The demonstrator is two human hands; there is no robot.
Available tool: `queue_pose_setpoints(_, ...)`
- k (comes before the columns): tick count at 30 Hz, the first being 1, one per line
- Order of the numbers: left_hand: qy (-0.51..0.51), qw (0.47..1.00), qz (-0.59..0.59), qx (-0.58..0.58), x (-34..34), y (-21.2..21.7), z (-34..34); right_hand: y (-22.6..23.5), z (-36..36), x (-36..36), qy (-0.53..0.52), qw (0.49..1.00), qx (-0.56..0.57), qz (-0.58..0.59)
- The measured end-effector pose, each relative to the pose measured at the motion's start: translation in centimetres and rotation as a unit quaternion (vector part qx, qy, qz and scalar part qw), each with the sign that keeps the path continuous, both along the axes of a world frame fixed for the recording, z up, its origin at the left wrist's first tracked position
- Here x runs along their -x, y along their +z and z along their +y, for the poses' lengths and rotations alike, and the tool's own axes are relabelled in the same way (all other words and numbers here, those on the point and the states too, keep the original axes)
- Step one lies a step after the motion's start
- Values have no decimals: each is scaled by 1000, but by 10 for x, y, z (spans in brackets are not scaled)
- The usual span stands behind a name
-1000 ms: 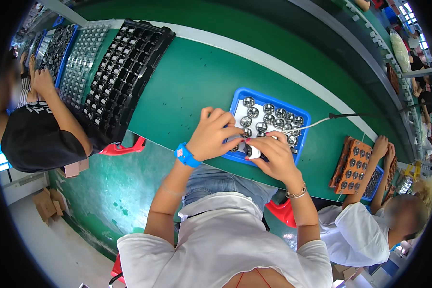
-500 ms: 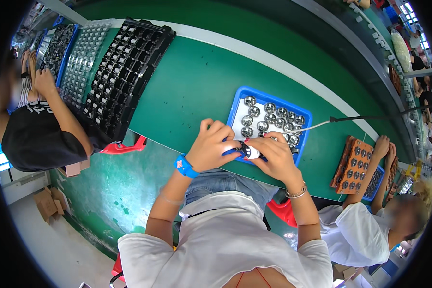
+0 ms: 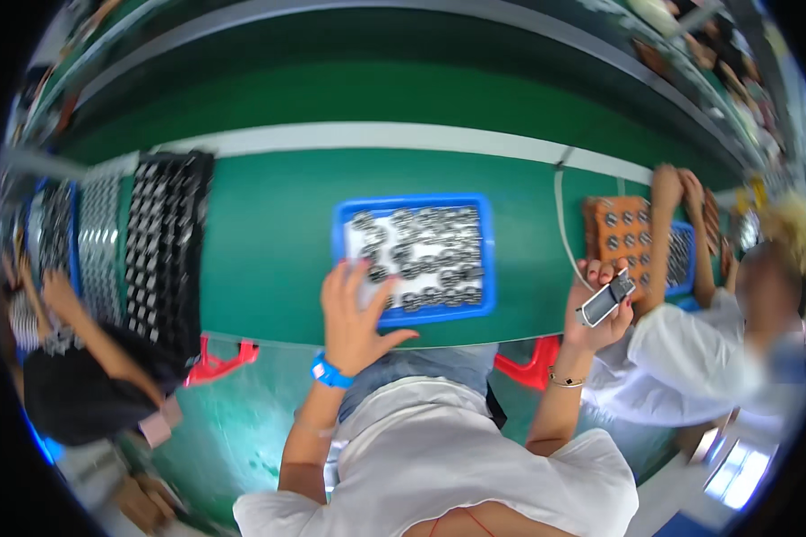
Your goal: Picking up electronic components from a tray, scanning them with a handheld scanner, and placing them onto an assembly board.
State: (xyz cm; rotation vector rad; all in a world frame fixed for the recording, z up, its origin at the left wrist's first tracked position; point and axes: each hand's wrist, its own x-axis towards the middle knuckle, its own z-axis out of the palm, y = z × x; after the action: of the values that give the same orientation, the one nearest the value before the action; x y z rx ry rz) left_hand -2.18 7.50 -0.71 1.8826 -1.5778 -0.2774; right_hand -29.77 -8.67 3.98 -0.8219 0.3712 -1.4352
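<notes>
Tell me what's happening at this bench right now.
A person sits at a green workbench. Their left hand rests spread on the near-left corner of a blue tray filled with small round metal parts. Their right hand is raised off to the right, holding a small silver rectangular part. On the right, a co-worker's hands work at an orange tray; on the left, another person sits by black trays.

Blue tray (image 3: 412, 203) of small metal parts, flat on green bench; silver-black tool (image 3: 605, 299) raised.
</notes>
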Motion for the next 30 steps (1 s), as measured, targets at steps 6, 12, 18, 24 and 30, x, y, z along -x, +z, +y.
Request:
queue_pose_setpoints(6, 25, 998, -54, 30, -6, -17, -30, -6, 32, 53, -146, 950, -209, -181)
queue_pose_setpoints(12, 12, 996, -41, 79, -32, -20, -132, -33, 48, 82, -316, 870, -366, -92)
queue_pose_setpoints(18, -40, 994, -38, 93, -58, -25, -241, -37, 31, 86, -347, 852, -377, 110)
queue_pose_setpoints(24, 18, 975, -170, 141, -12, -10, -301, -49, 20, 107, -227, 896, -357, 135)
queue_pose_setpoints(30, -216, 968, 45, 118, 108, 16, -271, -57, 15, 116, -204, 902, -362, 119)
